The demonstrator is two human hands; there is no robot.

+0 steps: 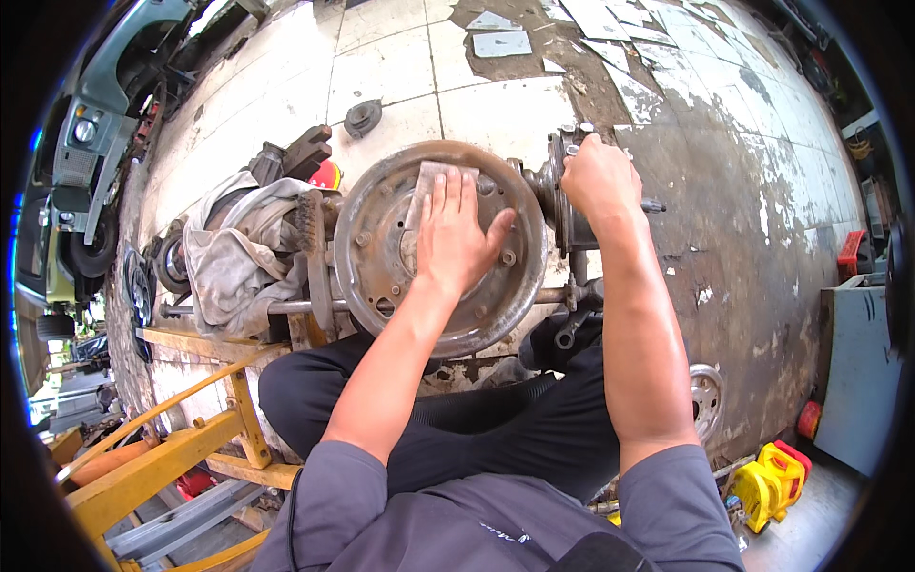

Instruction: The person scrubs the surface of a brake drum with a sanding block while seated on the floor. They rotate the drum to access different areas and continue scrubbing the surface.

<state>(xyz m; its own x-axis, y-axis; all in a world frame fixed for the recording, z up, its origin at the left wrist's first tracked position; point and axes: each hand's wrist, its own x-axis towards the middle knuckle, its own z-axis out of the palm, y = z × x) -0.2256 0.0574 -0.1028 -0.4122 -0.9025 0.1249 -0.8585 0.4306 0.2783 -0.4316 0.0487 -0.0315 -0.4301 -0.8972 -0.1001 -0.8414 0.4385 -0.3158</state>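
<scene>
A round, rusty brown metal wheel-like disc (367, 310) with a raised rim and several bolts stands in front of my crossed legs. My left hand (452, 234) lies flat on its face, fingers stretched and thumb out, over a greyish sheet (435, 176) that looks like sandpaper or a rag. To the right, my right hand (602, 181) has its fingers curled over the top of a dark metal housing (576, 224); the fingertips are partly hidden. A wire brush (311, 224) leans at the disc's left side, beside a crumpled grey cloth (238, 257) draped over metal parts.
A yellow metal frame (162, 467) stands at lower left. Below the housing, a ring-ended tool (566, 338) shows. A small round metal part (363, 118) lies on the tiles beyond. At right are a wheel rim (706, 400), a yellow plastic case (762, 488) and a grey cabinet (853, 372).
</scene>
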